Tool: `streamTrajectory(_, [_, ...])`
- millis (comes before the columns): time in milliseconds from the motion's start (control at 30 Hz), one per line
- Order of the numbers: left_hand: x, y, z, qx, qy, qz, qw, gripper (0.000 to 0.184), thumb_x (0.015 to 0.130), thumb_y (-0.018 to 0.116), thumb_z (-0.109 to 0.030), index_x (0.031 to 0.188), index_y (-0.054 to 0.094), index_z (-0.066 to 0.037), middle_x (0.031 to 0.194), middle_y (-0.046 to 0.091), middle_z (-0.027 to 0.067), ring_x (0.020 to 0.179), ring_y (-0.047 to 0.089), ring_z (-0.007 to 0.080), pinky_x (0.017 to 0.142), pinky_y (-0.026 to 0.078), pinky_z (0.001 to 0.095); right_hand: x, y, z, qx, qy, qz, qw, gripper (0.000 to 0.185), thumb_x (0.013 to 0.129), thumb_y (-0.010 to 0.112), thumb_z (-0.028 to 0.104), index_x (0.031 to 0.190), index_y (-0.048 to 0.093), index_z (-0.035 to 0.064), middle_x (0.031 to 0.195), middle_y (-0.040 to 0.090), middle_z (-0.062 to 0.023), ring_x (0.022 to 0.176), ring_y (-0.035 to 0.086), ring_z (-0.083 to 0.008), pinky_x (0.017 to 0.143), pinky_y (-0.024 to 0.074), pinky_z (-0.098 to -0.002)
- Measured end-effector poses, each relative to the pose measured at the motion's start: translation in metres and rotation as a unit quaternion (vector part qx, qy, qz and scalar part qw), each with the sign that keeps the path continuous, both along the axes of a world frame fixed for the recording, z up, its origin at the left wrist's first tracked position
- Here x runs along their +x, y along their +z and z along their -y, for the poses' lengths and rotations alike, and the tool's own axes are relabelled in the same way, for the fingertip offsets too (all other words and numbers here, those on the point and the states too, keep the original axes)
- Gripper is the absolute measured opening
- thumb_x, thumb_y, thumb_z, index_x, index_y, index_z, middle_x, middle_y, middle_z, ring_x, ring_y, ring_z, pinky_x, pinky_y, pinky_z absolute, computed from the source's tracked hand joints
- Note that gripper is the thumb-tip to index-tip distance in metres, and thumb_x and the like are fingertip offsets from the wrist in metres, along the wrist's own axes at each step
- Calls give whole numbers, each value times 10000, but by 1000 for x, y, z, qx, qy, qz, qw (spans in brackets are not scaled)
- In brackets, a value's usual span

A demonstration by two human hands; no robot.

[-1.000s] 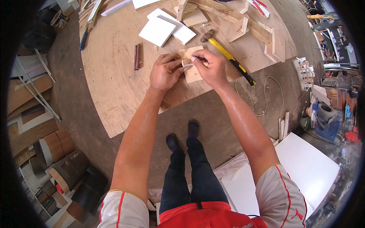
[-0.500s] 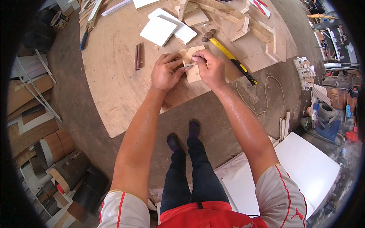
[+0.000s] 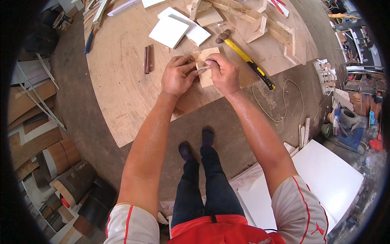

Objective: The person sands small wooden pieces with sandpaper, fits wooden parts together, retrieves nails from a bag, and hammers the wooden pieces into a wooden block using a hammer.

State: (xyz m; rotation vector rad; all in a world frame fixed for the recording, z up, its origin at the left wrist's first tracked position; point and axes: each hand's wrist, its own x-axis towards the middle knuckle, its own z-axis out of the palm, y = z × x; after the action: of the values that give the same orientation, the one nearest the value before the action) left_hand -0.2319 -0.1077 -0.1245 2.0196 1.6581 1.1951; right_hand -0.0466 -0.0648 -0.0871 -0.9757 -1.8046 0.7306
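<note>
Between the fingertips of my left hand (image 3: 177, 76) is a small pale wood piece (image 3: 200, 65), gripped at its left side. My right hand (image 3: 224, 73) is pinched at the right end of that piece, with something small and dark at its fingertips, too small to name. Under both hands a light wooden block (image 3: 206, 78) lies near the front edge of the plywood table (image 3: 126, 89). A yellow and black hammer (image 3: 248, 60) rests just right of my right hand. Two brown sticks (image 3: 147, 60) lie left of my left hand.
White square boards (image 3: 169, 31) lie behind the hands. A wooden frame (image 3: 276, 32) stands at the back right, near red-handled pliers (image 3: 278, 6). At the back left is a blue-handled tool (image 3: 88, 42). A cord (image 3: 302, 99) lies on the floor right of the table.
My right hand has shifted very slightly at the small piece. My left hand keeps its grip in nearly the same place.
</note>
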Motion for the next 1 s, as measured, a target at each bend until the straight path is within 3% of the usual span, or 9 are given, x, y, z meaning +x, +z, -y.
streamTrajectory(400, [1, -1, -1, 16, 4, -10, 1000, 276, 777, 859, -152, 1036, 828, -63, 1185, 756, 87, 1103, 676, 311, 970, 562, 414, 0, -13, -1, 11, 1, -4, 1000, 59, 936, 674, -2, 988, 690, 20, 910, 731, -164, 807, 727, -354, 702, 567, -408])
streamTrajectory(500, [0, 0, 0, -3, -7, -3, 1000, 305, 782, 847, -96, 1087, 831, -77, 1241, 744, 128, 1140, 661, 349, 988, 552, 432, -1, -14, -2, 9, 4, -4, 1000, 55, 935, 672, -5, 983, 686, 18, 908, 729, -163, 807, 726, -358, 700, 566, -410])
streamTrajectory(1000, [1, 1, -1, -1, -2, -7, 1000, 276, 780, 857, -127, 1044, 818, -57, 1236, 742, 141, 1129, 662, 367, 974, 554, 453, 0, -7, 1, 65, 15, 41, 997, 113, 912, 665, -14, 1017, 680, 26, 933, 730, -162, 854, 722, -381, 725, 570, -452])
